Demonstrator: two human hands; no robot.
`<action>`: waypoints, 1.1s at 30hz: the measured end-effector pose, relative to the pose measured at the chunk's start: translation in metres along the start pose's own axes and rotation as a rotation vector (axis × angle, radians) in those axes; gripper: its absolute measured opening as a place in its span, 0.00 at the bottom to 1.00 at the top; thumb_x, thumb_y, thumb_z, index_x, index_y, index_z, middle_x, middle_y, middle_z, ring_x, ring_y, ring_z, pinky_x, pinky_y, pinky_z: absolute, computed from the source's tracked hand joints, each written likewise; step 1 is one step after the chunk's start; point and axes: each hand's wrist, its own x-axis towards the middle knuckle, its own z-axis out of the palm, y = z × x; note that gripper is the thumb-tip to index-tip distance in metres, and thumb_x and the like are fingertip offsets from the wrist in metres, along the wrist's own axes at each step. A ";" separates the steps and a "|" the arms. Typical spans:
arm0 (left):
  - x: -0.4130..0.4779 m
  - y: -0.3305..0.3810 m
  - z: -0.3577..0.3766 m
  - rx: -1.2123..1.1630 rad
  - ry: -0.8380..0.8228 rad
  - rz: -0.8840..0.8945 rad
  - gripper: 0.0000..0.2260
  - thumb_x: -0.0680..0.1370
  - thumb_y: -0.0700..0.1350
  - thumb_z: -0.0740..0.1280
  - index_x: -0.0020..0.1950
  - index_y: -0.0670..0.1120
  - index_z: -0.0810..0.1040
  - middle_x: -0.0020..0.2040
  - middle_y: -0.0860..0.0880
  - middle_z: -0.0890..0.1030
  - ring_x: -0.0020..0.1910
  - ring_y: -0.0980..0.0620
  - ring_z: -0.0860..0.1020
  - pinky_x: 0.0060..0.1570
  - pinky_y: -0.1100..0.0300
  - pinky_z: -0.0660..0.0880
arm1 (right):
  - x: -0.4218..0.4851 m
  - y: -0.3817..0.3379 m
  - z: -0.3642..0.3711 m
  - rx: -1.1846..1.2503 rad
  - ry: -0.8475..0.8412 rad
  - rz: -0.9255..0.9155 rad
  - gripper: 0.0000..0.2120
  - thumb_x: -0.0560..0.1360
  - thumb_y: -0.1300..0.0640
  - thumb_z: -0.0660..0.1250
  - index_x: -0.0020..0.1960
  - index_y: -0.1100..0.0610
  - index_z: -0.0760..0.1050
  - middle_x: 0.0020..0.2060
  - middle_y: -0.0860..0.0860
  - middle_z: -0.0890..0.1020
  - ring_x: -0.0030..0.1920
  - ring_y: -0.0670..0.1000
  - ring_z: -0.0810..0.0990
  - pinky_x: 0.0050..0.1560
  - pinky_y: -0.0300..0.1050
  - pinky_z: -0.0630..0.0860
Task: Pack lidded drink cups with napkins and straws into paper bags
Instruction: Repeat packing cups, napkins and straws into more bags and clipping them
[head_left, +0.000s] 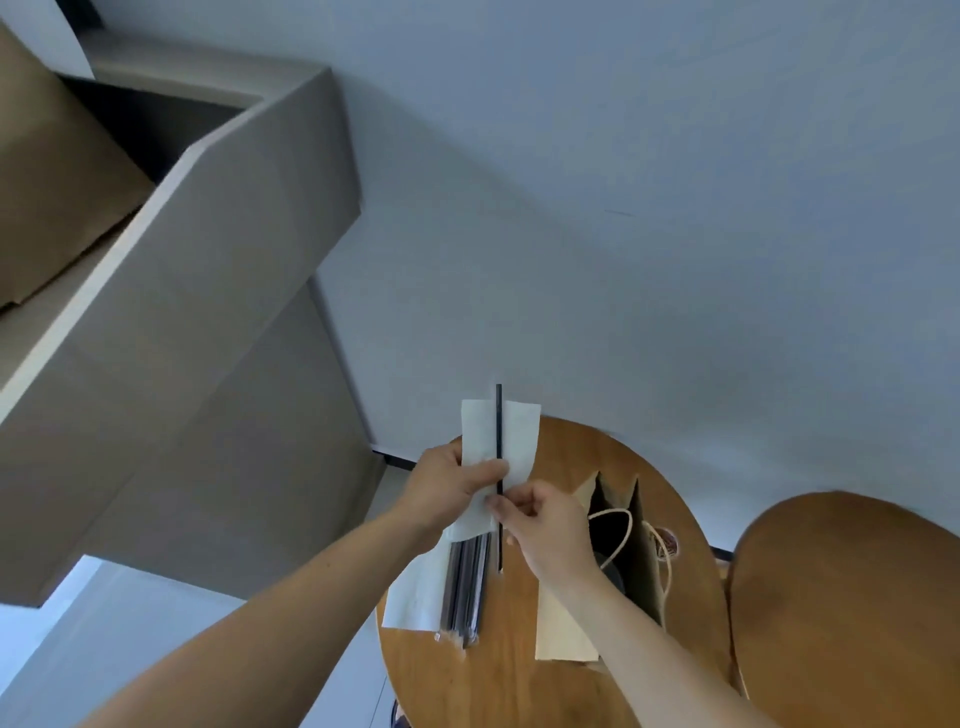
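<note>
At lower centre of the frame, above the wooden table (519, 686): left hand (441, 488) gripping the folded napkin (519, 431), right hand (545, 525) pinching the black straw (498, 415) held upright against it. Treat both as near weightless, napkin limp, straw stiff but slippery; hold low, together. Beneath, a straw pack (465, 592) on a spare napkin (410, 603); just right, the open paper bag (649, 571), cord handles (630, 522) apt to snag at its mouth; far upper left, a grey cabinet (234, 234).
</note>
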 end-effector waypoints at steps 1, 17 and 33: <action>-0.002 0.007 0.002 -0.002 0.003 0.012 0.08 0.74 0.46 0.74 0.52 0.47 0.84 0.47 0.49 0.87 0.48 0.47 0.85 0.48 0.51 0.80 | 0.000 -0.004 -0.006 -0.019 0.036 -0.019 0.06 0.73 0.46 0.74 0.41 0.45 0.78 0.34 0.42 0.82 0.37 0.40 0.79 0.38 0.32 0.72; -0.015 0.082 0.081 0.049 -0.293 0.223 0.07 0.73 0.41 0.76 0.50 0.44 0.82 0.43 0.51 0.86 0.43 0.53 0.85 0.39 0.64 0.79 | -0.002 -0.037 -0.136 0.077 0.056 -0.072 0.07 0.71 0.56 0.77 0.47 0.55 0.82 0.41 0.49 0.87 0.43 0.51 0.86 0.44 0.50 0.83; -0.001 -0.036 0.115 1.016 -0.323 -0.063 0.32 0.69 0.64 0.71 0.67 0.50 0.70 0.57 0.51 0.78 0.49 0.52 0.76 0.47 0.59 0.74 | 0.060 -0.017 -0.154 0.724 0.218 0.620 0.04 0.79 0.64 0.64 0.54 0.59 0.72 0.49 0.60 0.79 0.53 0.64 0.78 0.54 0.77 0.71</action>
